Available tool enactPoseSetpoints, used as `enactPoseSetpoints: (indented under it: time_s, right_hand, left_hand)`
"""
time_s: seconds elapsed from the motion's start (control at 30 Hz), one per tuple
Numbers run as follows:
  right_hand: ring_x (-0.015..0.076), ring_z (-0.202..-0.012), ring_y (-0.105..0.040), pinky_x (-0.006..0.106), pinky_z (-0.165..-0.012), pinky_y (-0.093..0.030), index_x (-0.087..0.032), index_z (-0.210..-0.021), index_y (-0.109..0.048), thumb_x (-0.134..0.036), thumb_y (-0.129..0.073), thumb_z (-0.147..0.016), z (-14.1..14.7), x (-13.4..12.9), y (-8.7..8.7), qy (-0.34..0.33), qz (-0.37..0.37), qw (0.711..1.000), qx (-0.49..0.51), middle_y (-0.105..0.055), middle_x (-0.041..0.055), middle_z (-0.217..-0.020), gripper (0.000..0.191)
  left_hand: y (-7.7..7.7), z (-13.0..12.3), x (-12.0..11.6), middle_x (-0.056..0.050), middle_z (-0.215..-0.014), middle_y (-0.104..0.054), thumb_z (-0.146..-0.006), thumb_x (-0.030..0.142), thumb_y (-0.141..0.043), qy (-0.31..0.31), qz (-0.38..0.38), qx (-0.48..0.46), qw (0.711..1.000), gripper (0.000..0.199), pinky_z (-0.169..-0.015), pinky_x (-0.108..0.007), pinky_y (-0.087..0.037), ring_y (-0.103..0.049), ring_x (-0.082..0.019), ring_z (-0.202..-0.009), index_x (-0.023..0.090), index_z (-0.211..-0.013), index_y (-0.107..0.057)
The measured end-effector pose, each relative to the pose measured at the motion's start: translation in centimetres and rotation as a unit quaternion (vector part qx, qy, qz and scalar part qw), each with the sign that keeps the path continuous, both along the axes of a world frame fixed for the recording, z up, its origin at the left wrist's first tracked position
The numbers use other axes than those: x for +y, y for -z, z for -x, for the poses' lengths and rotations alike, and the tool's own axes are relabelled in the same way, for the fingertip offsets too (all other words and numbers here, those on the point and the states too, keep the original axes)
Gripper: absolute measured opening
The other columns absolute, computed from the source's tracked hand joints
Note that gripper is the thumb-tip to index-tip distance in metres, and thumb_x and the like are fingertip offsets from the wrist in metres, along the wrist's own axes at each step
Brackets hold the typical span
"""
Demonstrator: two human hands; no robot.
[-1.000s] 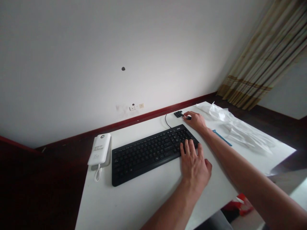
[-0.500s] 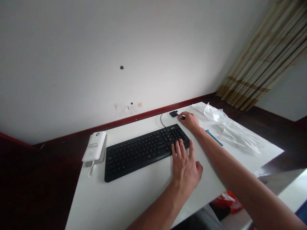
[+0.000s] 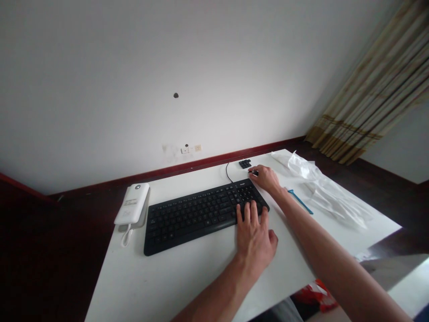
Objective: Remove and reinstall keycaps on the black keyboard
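Observation:
A black keyboard [image 3: 191,219] lies slantwise on the white table. On its lower right edge, by the number pad, rest the fingertips of my left hand [image 3: 253,239], spread apart and holding nothing. My right hand [image 3: 266,179] is beyond the keyboard's top right corner, fingers pinched together low over the table. A small dark thing shows between thumb and fingers, too small to name. Just left of those fingertips sits a group of loose black keycaps [image 3: 245,164]. Some number pad spots look lighter than the keys around them.
A white power bank [image 3: 136,203] with a short looped cable stands left of the keyboard. On the right lie a thin blue tool [image 3: 300,201] and crumpled white plastic wrapping [image 3: 321,188]. The keyboard's cord [image 3: 228,172] runs off the back edge, near the wall.
The view has shifted slightly. My left hand sits a little further left and lower along the keyboard's edge. My right hand stays by the keycaps, still pinched.

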State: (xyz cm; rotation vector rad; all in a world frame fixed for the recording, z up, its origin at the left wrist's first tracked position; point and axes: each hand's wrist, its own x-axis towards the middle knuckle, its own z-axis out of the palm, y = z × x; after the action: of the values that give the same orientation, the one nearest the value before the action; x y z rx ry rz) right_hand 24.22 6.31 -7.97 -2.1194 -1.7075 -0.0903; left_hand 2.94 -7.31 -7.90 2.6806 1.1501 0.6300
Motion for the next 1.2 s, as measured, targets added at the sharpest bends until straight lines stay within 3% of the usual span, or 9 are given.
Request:
enactPoseSetpoints:
  time_s: [0.13, 0.27, 0.4, 0.57, 0.73, 0.97, 1.2]
  right_hand:
    - [0.0292, -0.092, -0.074, 0.035, -0.079, -0.051, -0.024, -0.104, -0.082, -0.034, -0.065, -0.086, -0.4, -0.5, -1.0, 0.002, 0.025, 0.999, 0.021, -0.081, 0.0083, -0.096, 0.026]
    - [0.0246, -0.090, -0.074, 0.032, -0.084, -0.052, -0.027, -0.096, -0.082, -0.040, -0.070, -0.085, -1.2, -1.5, -3.3, -0.103, 0.076, 0.987, 0.093, -0.082, 0.0025, -0.096, 0.021]
    - [0.0214, -0.082, -0.072, 0.031, -0.078, -0.050, -0.027, -0.096, -0.083, -0.047, -0.077, -0.080, -1.2, -2.8, -6.2, -0.188, 0.150, 0.965, 0.108, -0.081, 0.0007, -0.090, 0.026]
    - [0.0187, -0.074, -0.067, 0.031, -0.071, -0.047, -0.027, -0.099, -0.083, -0.052, -0.076, -0.082, -0.3, -4.1, -8.3, -0.233, 0.186, 0.948, 0.114, -0.079, 0.0002, -0.084, 0.031]
    - [0.0200, -0.078, -0.068, 0.030, -0.071, -0.047, -0.023, -0.089, -0.081, -0.051, -0.081, -0.074, 0.1, -4.2, -8.1, -0.255, 0.284, 0.912, 0.149, -0.078, 0.0004, -0.083, 0.031]
    - [0.0237, -0.086, -0.072, 0.032, -0.080, -0.051, -0.019, -0.089, -0.080, -0.055, -0.079, -0.074, -0.7, -3.7, -7.0, -0.266, 0.334, 0.864, 0.266, -0.080, 0.0035, -0.085, 0.039]
    - [0.0262, -0.090, -0.072, 0.034, -0.084, -0.052, -0.019, -0.090, -0.082, -0.056, -0.078, -0.074, 0.0, -3.5, -7.0, -0.276, 0.337, 0.871, 0.228, -0.081, 0.0047, -0.087, 0.040]
  left_hand:
    - [0.1, 0.0, -0.1, -0.016, -0.160, -0.045, -0.098, 0.045, -0.055, -0.003, 0.003, -0.005, 1.000, 0.064, -0.125, -0.061, -0.030, -0.038, -0.034, -0.149, 0.017, -0.155, -0.048]
    - [-0.1, 0.0, -0.1, -0.016, -0.160, -0.045, -0.099, 0.049, -0.052, -0.005, -0.003, 0.007, 1.000, 0.065, -0.127, -0.060, -0.028, -0.037, -0.034, -0.150, 0.017, -0.156, -0.047]
    - [-0.2, 0.0, -0.1, -0.016, -0.161, -0.045, -0.099, 0.049, -0.051, -0.003, -0.004, 0.016, 1.000, 0.065, -0.126, -0.061, -0.028, -0.039, -0.035, -0.149, 0.018, -0.156, -0.048]
    - [-0.2, 0.1, -0.5, -0.012, -0.166, -0.039, -0.100, 0.048, -0.049, 0.009, 0.013, 0.011, 1.000, 0.061, -0.127, -0.063, -0.027, -0.036, -0.038, -0.151, 0.020, -0.155, -0.048]
    - [-0.3, -0.1, -1.3, -0.011, -0.167, -0.037, -0.101, 0.047, -0.047, 0.037, 0.021, 0.013, 0.999, 0.056, -0.126, -0.068, -0.025, -0.024, -0.041, -0.157, 0.019, -0.149, -0.054]
    - [-0.5, -0.2, -1.3, -0.011, -0.165, -0.040, -0.100, 0.046, -0.049, 0.053, 0.038, 0.013, 0.998, 0.054, -0.130, -0.064, -0.021, -0.024, -0.037, -0.158, 0.018, -0.145, -0.056]
    - [-0.7, -0.1, -1.3, -0.012, -0.166, -0.039, -0.100, 0.045, -0.047, 0.057, 0.036, 0.019, 0.998, 0.054, -0.128, -0.066, -0.022, -0.023, -0.038, -0.158, 0.017, -0.145, -0.056]
